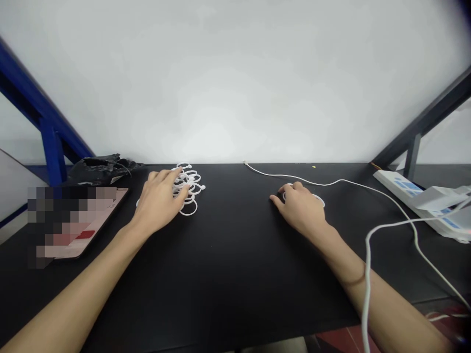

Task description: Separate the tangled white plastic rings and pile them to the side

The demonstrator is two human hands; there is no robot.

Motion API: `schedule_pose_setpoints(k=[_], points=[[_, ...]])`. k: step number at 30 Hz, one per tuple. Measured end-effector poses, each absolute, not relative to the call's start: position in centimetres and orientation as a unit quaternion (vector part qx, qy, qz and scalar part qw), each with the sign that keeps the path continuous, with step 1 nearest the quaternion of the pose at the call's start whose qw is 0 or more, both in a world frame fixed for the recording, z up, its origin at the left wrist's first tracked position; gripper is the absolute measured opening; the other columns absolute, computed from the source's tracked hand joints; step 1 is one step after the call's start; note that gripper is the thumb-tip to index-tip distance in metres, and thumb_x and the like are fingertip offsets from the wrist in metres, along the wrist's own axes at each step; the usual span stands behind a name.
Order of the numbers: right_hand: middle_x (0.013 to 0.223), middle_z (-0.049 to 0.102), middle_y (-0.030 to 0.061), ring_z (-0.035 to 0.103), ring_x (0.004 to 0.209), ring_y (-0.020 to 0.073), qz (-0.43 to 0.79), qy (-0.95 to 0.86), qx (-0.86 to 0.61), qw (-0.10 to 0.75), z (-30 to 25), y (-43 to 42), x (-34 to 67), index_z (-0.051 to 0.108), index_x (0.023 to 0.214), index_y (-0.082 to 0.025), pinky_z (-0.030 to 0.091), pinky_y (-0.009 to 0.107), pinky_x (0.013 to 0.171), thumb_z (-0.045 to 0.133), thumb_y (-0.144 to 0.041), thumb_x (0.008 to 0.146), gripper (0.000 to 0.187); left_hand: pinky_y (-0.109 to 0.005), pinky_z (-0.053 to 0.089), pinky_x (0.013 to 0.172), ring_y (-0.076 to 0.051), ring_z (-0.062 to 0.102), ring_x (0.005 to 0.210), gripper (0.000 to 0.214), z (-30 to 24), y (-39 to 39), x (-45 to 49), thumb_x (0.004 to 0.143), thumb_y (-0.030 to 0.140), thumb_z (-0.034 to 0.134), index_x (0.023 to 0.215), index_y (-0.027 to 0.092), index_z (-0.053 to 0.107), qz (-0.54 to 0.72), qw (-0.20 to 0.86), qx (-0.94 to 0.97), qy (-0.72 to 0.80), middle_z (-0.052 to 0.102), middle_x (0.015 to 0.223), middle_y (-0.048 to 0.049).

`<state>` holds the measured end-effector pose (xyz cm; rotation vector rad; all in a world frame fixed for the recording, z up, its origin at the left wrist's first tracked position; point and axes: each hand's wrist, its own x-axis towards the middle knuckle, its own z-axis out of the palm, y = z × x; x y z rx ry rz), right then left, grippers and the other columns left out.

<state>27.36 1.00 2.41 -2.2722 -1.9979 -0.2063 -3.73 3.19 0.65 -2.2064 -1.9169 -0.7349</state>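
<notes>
My left hand lies over a pile of thin white rings, each with a small knob, on the black tabletop. Its fingers are apart, with thumb and index finger reaching over the pile. Part of the pile is hidden beneath the palm. Further right, my right hand rests low over a few white rings, which show at both sides of it. The thumb there is spread from the fingers, and nothing is visibly gripped. Most of these rings are covered by the hand.
A white cable runs across the back right, and another loop passes over my right forearm. A white power strip stands at the right. On the left lie a tablet-like panel, partly blurred, and crumpled black plastic. A white wall closes the back.
</notes>
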Motion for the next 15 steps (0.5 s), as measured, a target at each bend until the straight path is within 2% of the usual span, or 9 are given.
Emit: schedule_pose_setpoints(k=[5,7,10,15], points=[[0.101,0.063,0.0092,0.059,0.099,0.0240,-0.020,-0.769,-0.627,0.120,1.4,1.2,26.9,0.063,0.094,-0.019,0.048,0.034,0.078,0.050,-0.020,0.094,0.013,-0.051,0.045,0.094,-0.036,0.053,0.115,0.051,0.2,3.8,-4.6,0.094,0.045,0.039,0.131,0.014,0.056,-0.251,0.067,-0.724,-0.639,0.063,0.125,-0.0158],[0.098,0.064,0.0078,0.058,0.097,0.0217,0.027,-0.817,-0.551,0.166,1.0,1.0,26.5,0.062,0.093,-0.019,0.047,0.034,0.083,0.050,-0.013,0.092,0.013,-0.052,0.045,0.092,-0.036,0.054,0.112,0.046,0.4,3.8,-4.7,0.095,0.044,0.039,0.124,0.015,0.060,-0.256,0.068,-0.729,-0.631,0.064,0.122,-0.0161],[0.094,0.065,0.0050,0.058,0.090,0.0193,0.104,-0.843,-0.481,0.217,0.8,0.6,25.6,0.060,0.093,-0.020,0.048,0.033,0.082,0.052,-0.010,0.090,0.013,-0.053,0.045,0.091,-0.035,0.054,0.108,0.038,1.0,3.3,-4.3,0.095,0.042,0.041,0.114,0.018,0.064,-0.276,0.065,-0.734,-0.617,0.065,0.115,-0.0143],[0.096,0.065,0.0036,0.058,0.091,0.0173,0.179,-0.863,-0.407,0.241,1.0,-0.7,24.1,0.059,0.096,-0.021,0.049,0.031,0.081,0.053,-0.008,0.088,0.017,-0.046,0.044,0.094,-0.028,0.052,0.109,0.026,1.9,1.1,-1.4,0.095,0.036,0.045,0.107,0.021,0.063,-0.291,0.028,-0.799,-0.525,0.066,0.107,-0.0075]])
